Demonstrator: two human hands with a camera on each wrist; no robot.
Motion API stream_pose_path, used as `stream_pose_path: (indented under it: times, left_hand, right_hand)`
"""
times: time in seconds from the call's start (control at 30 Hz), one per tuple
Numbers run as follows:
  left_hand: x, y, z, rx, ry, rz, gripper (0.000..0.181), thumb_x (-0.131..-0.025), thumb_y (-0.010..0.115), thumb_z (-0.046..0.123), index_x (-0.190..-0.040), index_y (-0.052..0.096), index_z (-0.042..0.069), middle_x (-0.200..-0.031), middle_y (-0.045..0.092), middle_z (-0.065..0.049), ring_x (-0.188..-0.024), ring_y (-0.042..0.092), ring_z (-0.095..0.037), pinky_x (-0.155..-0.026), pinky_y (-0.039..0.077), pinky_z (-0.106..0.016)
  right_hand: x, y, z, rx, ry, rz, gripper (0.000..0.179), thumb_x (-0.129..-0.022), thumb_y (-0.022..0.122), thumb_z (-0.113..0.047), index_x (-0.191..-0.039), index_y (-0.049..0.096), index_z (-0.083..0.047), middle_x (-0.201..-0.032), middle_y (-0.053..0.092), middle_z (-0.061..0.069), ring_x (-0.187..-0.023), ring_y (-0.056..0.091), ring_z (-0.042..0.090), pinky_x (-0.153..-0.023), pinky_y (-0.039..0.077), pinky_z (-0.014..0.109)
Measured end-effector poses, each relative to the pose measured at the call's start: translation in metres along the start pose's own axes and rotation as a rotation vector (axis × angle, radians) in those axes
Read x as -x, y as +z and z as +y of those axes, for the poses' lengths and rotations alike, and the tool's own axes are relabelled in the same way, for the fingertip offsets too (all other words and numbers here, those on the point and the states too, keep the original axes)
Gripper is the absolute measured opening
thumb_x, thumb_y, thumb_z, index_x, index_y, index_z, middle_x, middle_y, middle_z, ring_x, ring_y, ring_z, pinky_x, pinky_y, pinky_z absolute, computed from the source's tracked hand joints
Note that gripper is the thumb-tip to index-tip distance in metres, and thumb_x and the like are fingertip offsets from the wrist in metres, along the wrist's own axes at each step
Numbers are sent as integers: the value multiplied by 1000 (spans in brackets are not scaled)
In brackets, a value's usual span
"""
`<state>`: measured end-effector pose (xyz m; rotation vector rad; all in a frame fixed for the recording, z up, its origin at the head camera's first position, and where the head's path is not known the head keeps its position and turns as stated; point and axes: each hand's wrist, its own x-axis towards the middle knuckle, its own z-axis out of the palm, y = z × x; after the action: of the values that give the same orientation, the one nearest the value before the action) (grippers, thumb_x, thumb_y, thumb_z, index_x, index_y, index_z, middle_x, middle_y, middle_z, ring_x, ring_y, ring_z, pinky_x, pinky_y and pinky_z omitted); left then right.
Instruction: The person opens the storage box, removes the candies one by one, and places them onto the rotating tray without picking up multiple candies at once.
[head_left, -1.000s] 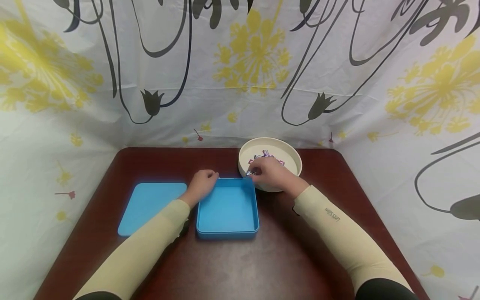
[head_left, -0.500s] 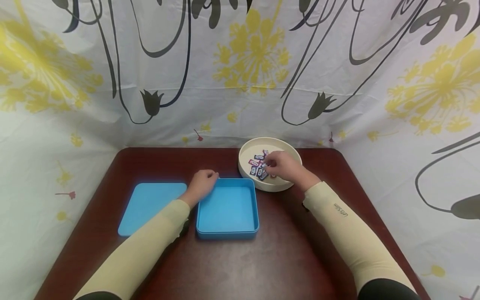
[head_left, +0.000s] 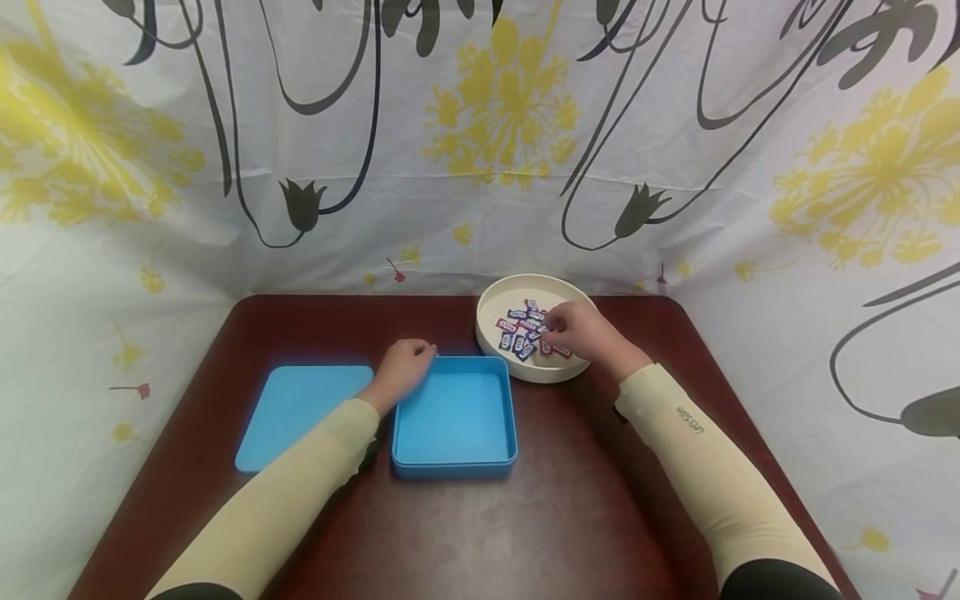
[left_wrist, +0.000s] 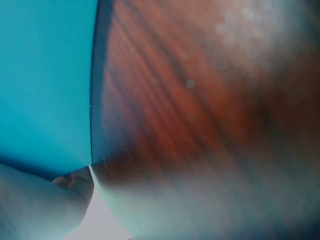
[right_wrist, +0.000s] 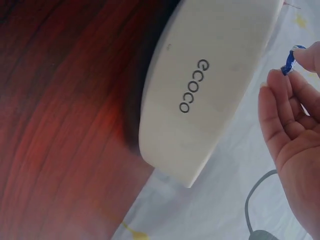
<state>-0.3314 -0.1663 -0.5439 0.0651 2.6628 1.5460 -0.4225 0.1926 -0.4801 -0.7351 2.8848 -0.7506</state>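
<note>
Over the right side of a round cream bowl [head_left: 540,375], my right hand [head_left: 581,327] has its fingers bent down toward several small wrapped candies [head_left: 517,327]. These have blue and pink wrappers with white lettering. In the right wrist view, thumb and fingertips pinch one blue-wrapped candy [right_wrist: 288,64], seen above the bowl's rim. My left hand [head_left: 401,369] is at the far left corner of a blue square box [head_left: 454,471], its fingers curled at the rim. The box shows its bare blue bottom. In the left wrist view part of that hand [left_wrist: 45,205] appears beside the blue wall.
A flat blue lid [head_left: 300,408] lies on the dark red-brown table [head_left: 450,542], left of the box and partly behind my left sleeve. A patterned white curtain [head_left: 420,242] hangs round the back and sides.
My right hand has moved right across the bowl, away from the box's far right corner, uncovering more of the candies. The left hand and the box have stayed where they were.
</note>
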Motion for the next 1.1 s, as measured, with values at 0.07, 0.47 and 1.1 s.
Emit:
stream_pose_path:
  times: [0.07,0.47,1.1]
  left_hand:
    - [0,0,-1,0,0,2,44,-118,53,39,-86,60,9,-74,52,-7,-70,54,-29,-69,48,-41]
    - [-2,2,-3,-14,-8,15,44,-118,53,38,-90,64,5,-75,52,-7,-71,54,-28,-70,48,-40]
    - [-1,2,-1,-20,2,9,43,-118,53,37,-94,66,5,-77,54,-7,-73,56,-28,-70,48,-40]
  right_hand:
    - [-1,3,2,34,-2,-31,12,-96,87,-15,-104,83,-6,-89,76,4,-78,67,23,-70,58,39]
    - [-4,20,2,188,-33,-180,6,-96,83,-17,-94,81,-11,-82,71,0,-79,63,21,-78,55,39]
    - [-1,27,9,134,-50,-122,5,-97,78,-12,-94,82,-11,-84,73,-2,-80,63,20,-78,53,39]
